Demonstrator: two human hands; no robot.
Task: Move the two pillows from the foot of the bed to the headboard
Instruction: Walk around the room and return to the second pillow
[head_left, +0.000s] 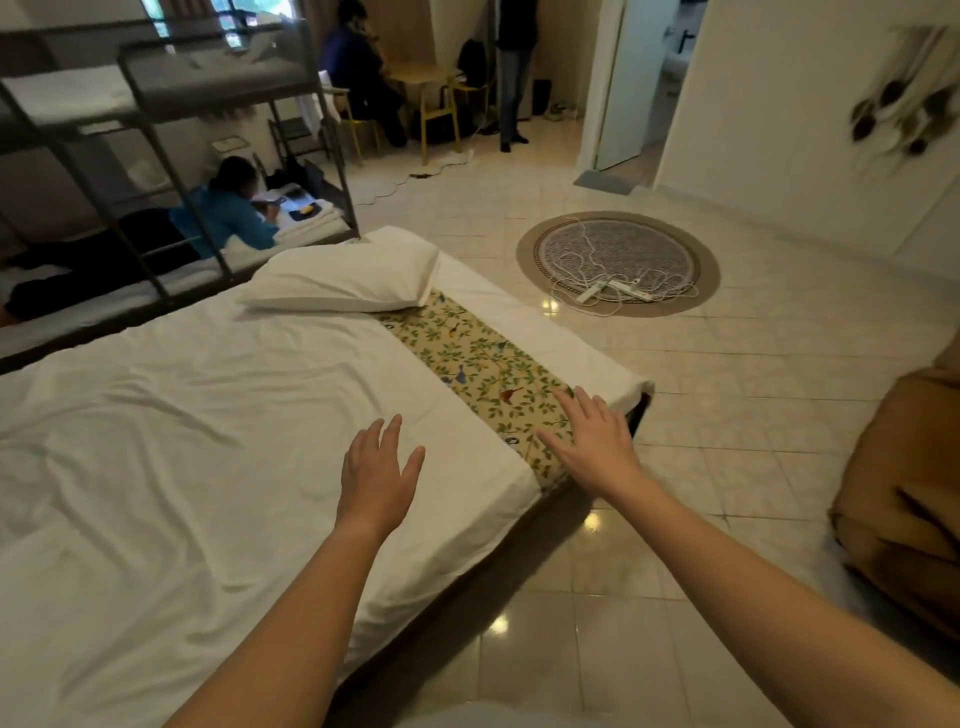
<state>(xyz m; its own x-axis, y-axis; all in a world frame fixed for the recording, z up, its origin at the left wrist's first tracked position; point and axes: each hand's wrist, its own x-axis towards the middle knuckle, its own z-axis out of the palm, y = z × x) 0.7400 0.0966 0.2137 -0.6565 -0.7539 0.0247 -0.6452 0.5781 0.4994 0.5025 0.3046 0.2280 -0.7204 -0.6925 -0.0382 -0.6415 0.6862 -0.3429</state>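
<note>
One white pillow lies at the far corner of the bed's foot, partly over a floral runner that crosses the white sheet. I see no second pillow, and the headboard is out of view. My left hand hovers open over the sheet near the bed's near edge. My right hand is open too, fingers spread, over the near end of the runner. Both hands are well short of the pillow and hold nothing.
A bunk bed with a person lying on it stands beyond the bed's far side. A round rug with a power strip and tangled cable lies on the tiled floor. A brown seat is at the right. Two people are by a table at the back.
</note>
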